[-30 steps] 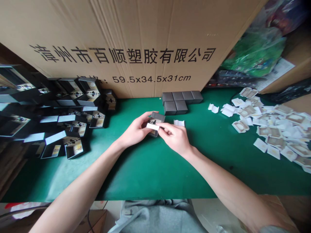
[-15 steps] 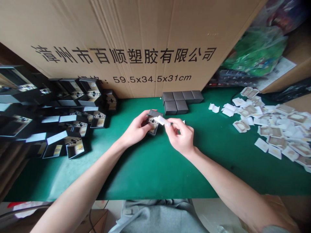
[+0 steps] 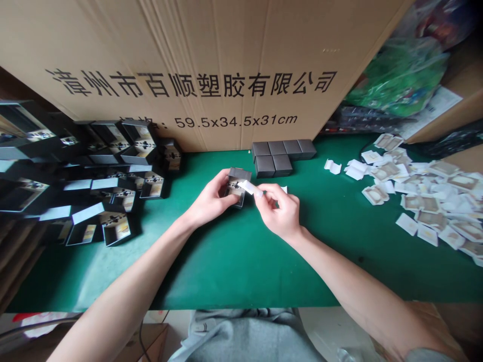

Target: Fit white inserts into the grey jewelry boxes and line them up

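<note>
A small dark box [image 3: 238, 176] with its lid raised is held by my left hand [image 3: 212, 199], thumb at its near side. My right hand [image 3: 279, 207] pinches a small white insert [image 3: 249, 187], whose far end reaches over the open box. Just behind my hands, several closed dark boxes [image 3: 273, 163] stand side by side. Another bit of white shows beyond my right hand's knuckles, mostly hidden.
Open dark boxes [image 3: 116, 229] crowd the left side of the green table [image 3: 226, 271]. White inserts [image 3: 428, 205] lie piled at the right. A large printed carton [image 3: 211, 50] stands behind, with a green plastic bag [image 3: 407, 75] at the back right.
The held box's lid now shows more of its face, and my left thumb lies slightly differently on the box. The white insert has tilted a little over the box.
</note>
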Demonstrator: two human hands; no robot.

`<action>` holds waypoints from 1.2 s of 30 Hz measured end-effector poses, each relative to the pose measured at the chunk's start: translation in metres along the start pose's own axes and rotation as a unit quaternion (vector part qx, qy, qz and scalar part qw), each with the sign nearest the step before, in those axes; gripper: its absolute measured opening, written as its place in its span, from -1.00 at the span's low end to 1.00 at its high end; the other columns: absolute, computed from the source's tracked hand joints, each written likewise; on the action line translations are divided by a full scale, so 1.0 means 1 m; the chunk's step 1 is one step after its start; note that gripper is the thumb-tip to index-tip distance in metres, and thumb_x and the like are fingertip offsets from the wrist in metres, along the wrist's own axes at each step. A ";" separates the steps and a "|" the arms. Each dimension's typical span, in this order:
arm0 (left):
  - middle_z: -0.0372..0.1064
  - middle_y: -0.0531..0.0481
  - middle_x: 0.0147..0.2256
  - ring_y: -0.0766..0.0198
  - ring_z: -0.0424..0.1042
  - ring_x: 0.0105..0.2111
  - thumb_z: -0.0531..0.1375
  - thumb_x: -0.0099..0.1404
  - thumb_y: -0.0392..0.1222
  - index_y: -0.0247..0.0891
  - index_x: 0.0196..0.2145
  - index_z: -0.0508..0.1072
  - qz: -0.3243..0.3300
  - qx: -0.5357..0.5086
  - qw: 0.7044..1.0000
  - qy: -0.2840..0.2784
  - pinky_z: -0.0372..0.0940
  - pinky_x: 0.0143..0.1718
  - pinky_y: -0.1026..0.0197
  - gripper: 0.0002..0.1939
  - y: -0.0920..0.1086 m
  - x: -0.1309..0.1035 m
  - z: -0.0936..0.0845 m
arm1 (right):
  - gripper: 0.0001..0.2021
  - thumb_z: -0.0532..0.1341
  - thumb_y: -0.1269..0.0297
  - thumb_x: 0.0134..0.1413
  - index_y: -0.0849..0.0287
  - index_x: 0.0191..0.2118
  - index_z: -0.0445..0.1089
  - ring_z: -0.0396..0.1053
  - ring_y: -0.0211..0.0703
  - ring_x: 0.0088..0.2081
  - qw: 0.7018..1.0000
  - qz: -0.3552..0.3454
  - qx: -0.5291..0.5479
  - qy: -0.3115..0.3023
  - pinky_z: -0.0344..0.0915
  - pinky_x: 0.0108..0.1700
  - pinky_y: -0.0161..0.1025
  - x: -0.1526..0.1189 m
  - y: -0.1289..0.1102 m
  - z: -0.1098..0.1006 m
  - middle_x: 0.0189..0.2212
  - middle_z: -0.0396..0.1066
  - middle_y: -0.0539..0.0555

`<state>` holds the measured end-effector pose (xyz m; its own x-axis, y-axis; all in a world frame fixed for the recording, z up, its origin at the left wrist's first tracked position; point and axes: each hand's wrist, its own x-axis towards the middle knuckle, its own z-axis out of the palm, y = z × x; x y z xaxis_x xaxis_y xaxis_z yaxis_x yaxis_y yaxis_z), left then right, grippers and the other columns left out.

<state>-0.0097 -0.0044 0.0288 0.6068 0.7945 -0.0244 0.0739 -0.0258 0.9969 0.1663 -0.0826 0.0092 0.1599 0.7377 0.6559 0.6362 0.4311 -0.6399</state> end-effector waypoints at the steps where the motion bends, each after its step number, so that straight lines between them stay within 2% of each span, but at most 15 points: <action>1: 0.39 -0.03 -0.12 0.29 0.36 -0.23 0.28 0.15 -0.32 -0.20 0.14 0.32 0.002 0.003 1.000 0.000 0.35 -0.24 0.28 -0.41 0.000 0.000 0.000 | -0.86 0.16 0.28 0.28 0.18 -0.27 0.44 0.20 -0.38 -0.66 1.000 0.003 -0.001 -0.001 0.21 -0.53 -0.39 0.000 0.000 0.000 -0.66 0.33 -0.10; 5: 0.37 -0.04 -0.09 0.30 0.35 -0.24 0.27 0.11 -0.37 -0.19 0.18 0.30 0.009 0.013 1.000 0.000 0.33 -0.24 0.28 -0.34 -0.002 0.000 -0.002 | -0.87 0.18 0.31 0.27 0.19 -0.27 0.45 0.20 -0.39 -0.65 1.000 -0.001 0.000 -0.002 0.20 -0.53 -0.40 0.000 0.000 0.000 -0.66 0.32 -0.10; 12: 0.31 0.04 -0.23 0.35 0.30 -0.33 0.27 0.12 -0.39 -0.18 0.25 0.26 0.008 0.022 1.000 -0.003 0.30 -0.28 0.26 -0.27 -0.003 -0.001 -0.003 | -0.85 0.19 0.34 0.28 0.21 -0.24 0.52 0.20 -0.39 -0.66 1.000 -0.026 0.004 -0.004 0.23 -0.52 -0.38 0.000 0.001 0.000 -0.64 0.38 -0.08; 17: 0.33 0.03 -0.23 0.33 0.34 -0.33 0.31 0.12 -0.32 -0.21 0.27 0.23 0.002 0.017 1.000 -0.005 0.33 -0.27 0.26 -0.25 -0.001 0.000 -0.002 | -0.81 0.17 0.39 0.28 0.17 -0.19 0.56 0.39 -0.31 -0.58 0.997 -0.067 -0.029 -0.023 0.37 -0.42 -0.34 -0.001 0.000 0.000 -0.48 0.58 0.01; 20: 0.36 0.03 -0.22 0.33 0.36 -0.32 0.33 0.11 -0.32 -0.22 0.27 0.24 0.004 0.033 0.999 -0.004 0.33 -0.27 0.27 -0.23 -0.001 0.000 -0.002 | -0.79 0.17 0.44 0.27 0.16 -0.15 0.57 0.47 -0.29 -0.53 0.995 -0.093 -0.022 -0.030 0.42 -0.38 -0.34 -0.002 0.001 0.002 -0.38 0.63 0.03; 26: 0.39 0.02 -0.23 0.32 0.38 -0.33 0.30 0.14 -0.30 -0.21 0.32 0.21 0.006 0.060 0.998 -0.018 0.33 -0.29 0.28 -0.21 -0.003 -0.001 -0.002 | -0.77 0.14 0.40 0.32 0.15 -0.12 0.57 0.56 -0.23 -0.41 0.995 -0.071 -0.039 -0.061 0.46 -0.29 -0.31 -0.004 0.006 0.007 -0.28 0.64 0.07; 29: 0.42 0.00 -0.19 0.30 0.40 -0.31 0.31 0.12 -0.30 -0.23 0.32 0.20 0.007 0.069 0.997 -0.018 0.33 -0.29 0.28 -0.19 -0.003 -0.001 -0.002 | -0.76 0.13 0.39 0.33 0.16 -0.11 0.57 0.55 -0.24 -0.43 0.993 -0.069 -0.049 -0.081 0.43 -0.33 -0.33 -0.005 0.007 0.008 -0.31 0.64 0.06; 36: 0.45 -0.12 0.00 0.17 0.47 -0.16 0.33 0.13 -0.27 -0.25 0.37 0.15 -0.016 0.068 0.997 -0.012 0.39 -0.17 0.20 -0.12 -0.004 -0.001 -0.003 | -0.78 0.13 0.39 0.32 0.22 -0.15 0.55 0.47 -0.29 -0.54 0.986 -0.107 -0.099 -0.076 0.29 -0.46 -0.34 -0.005 0.006 0.010 -0.46 0.61 0.04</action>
<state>-0.0129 -0.0038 0.0246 0.6216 0.7811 -0.0592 0.1990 -0.0844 0.9763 0.1622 -0.0787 -0.0019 -0.0993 0.7175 0.6895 0.7802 0.4862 -0.3935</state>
